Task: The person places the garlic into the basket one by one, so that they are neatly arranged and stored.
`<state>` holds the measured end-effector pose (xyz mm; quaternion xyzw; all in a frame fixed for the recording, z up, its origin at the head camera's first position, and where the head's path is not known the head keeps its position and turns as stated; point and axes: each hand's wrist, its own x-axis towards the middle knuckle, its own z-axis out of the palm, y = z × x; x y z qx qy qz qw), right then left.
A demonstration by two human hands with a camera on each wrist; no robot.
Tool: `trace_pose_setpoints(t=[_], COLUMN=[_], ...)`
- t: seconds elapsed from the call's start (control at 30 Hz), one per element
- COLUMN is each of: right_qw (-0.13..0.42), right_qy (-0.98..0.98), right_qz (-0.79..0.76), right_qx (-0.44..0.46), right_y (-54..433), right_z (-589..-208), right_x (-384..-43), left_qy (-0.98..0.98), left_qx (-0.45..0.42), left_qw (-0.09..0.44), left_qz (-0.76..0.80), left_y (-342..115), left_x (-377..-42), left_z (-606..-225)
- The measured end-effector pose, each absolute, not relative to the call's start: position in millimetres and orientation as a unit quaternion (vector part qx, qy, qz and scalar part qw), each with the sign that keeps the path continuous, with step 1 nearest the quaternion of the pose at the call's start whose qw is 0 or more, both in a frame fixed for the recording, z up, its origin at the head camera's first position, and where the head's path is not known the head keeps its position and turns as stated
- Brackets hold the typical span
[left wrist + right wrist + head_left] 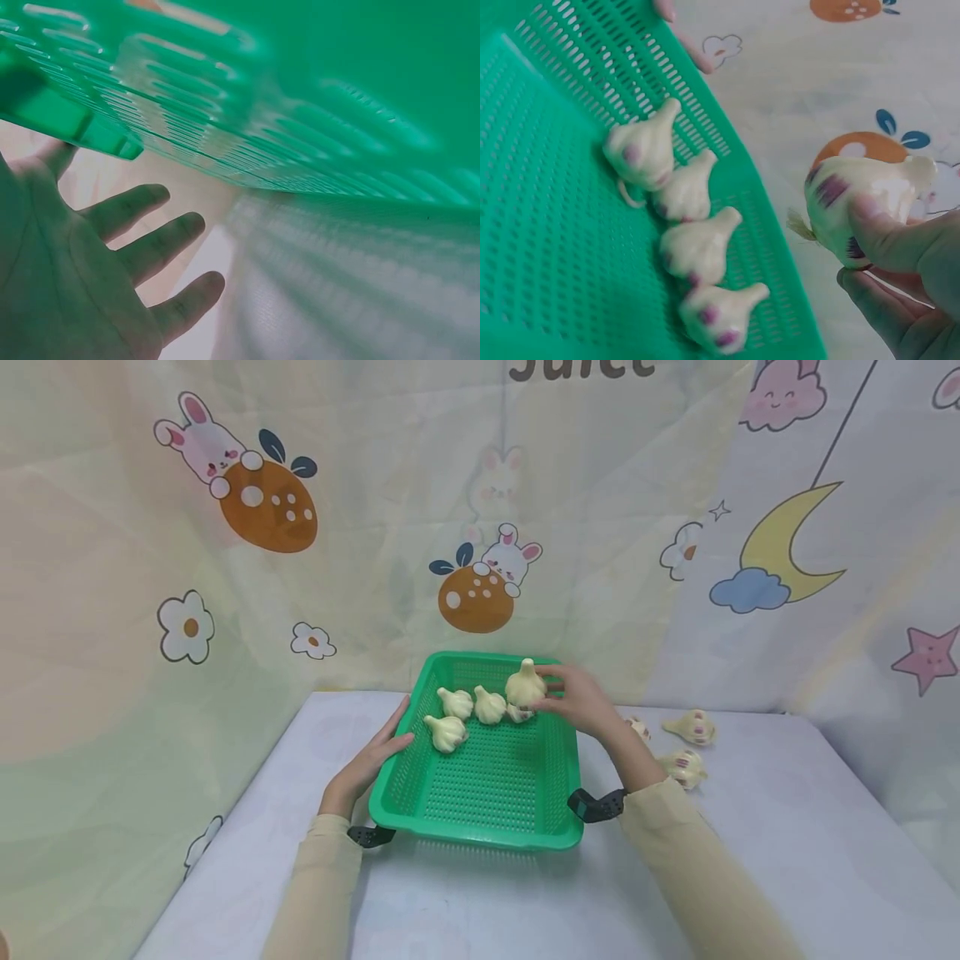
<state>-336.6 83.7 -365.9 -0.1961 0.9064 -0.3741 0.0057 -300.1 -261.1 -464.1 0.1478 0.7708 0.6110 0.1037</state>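
Observation:
My right hand (576, 695) pinches a garlic bulb (526, 685) between thumb and fingers, stem upward, over the far right part of a green plastic basket (480, 838). In the right wrist view this bulb (855, 199) shows purple patches and a tuft of roots. Several more garlic bulbs (447, 733) lie in the far half of the basket. Against the basket's left side rests my left hand (367, 767), its thumb at the rim. The left wrist view shows that hand (90, 255) with straight, spread fingers beside the slotted wall (187, 112).
On the white table (780, 843), to the right of the basket, lie more garlic bulbs (692, 727), one partly behind the right forearm. A printed cloth (375, 568) hangs behind the table's far edge. Dark wrist cameras (597, 806) sit close to the basket's near corners.

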Motion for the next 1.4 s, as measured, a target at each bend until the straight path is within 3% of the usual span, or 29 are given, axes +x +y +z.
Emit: trace_pose_setpoints(t=[0.23, 0.63, 1.0, 1.4], right_qw=[0.056, 0.023, 0.081, 0.084], right_qy=[0.882, 0.879, 0.875, 0.908], right_qz=[-0.431, -0.466, -0.448, -0.360], right_qx=[-0.184, -0.098, -0.164, -0.197], right_y=[53.9, 30.6, 29.8, 30.4], right_z=[-383.2, -413.0, -432.5, -436.1], right_x=[-357.6, -370.3, -373.6, -372.0], left_qy=[0.757, 0.769, 0.780, 0.777], left_qx=[0.146, 0.146, 0.134, 0.138], left_qw=[0.116, 0.102, 0.092, 0.099], left_qz=[0.626, 0.614, 0.604, 0.606], left_y=[-258.3, -257.2, -264.6, -262.5], left_x=[-290.2, -304.3, -304.8, -302.0], left_z=[-446.8, -471.0, -474.1, -470.6])
